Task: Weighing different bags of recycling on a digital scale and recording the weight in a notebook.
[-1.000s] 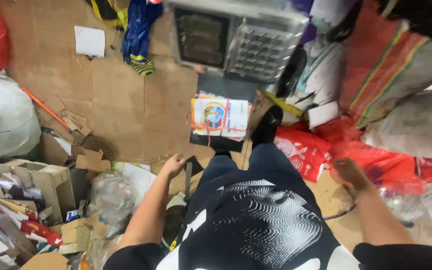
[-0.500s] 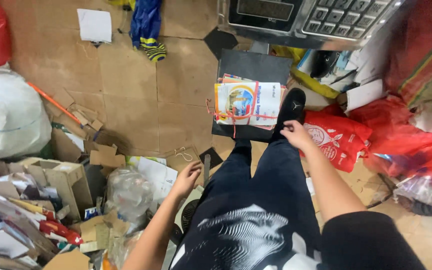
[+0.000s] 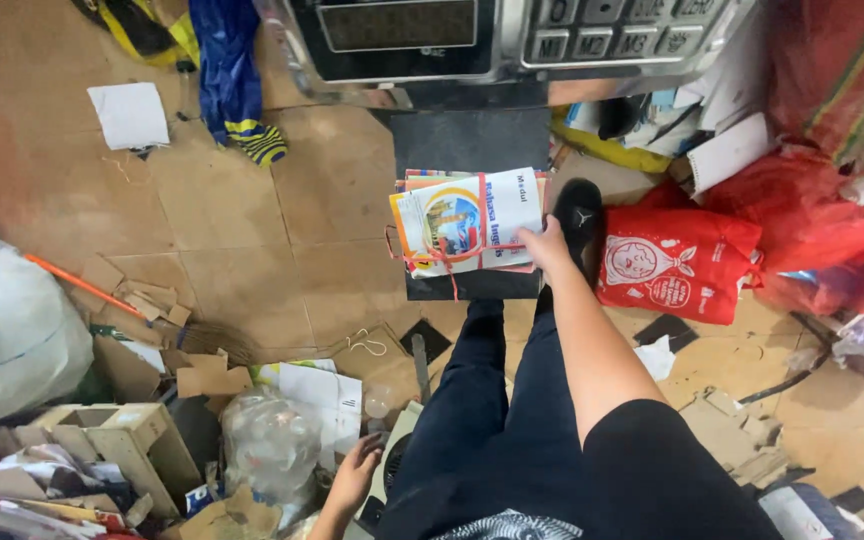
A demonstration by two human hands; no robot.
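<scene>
One bundle of books, tied crosswise with red string, lies on the dark platform of one floor scale, whose display head with a keypad fills the top of the view. The bundle shows one white and yellow cover on top and a few coloured edges beneath; how many books it holds cannot be counted. The right hand reaches forward at the end of a bare arm and touches the bundle's near right corner, fingers curled over the edge; whether it truly grips the books or only rests against them cannot be told. The left hand hangs low at the person's side, fingers loosely spread and holding nothing, just beside one clear crumpled plastic bag and close to loose white papers. Two dark trouser legs run up the middle, ending in one visible black shoe beside the scale platform. To the right lies one red printed bag, with more red sacks behind it. On the left sit one large white sack, one orange stick, several cardboard scraps, and one open cardboard box. Farther back, one white paper sheet and one blue and yellow cloth lie on the brown tiled floor.
</scene>
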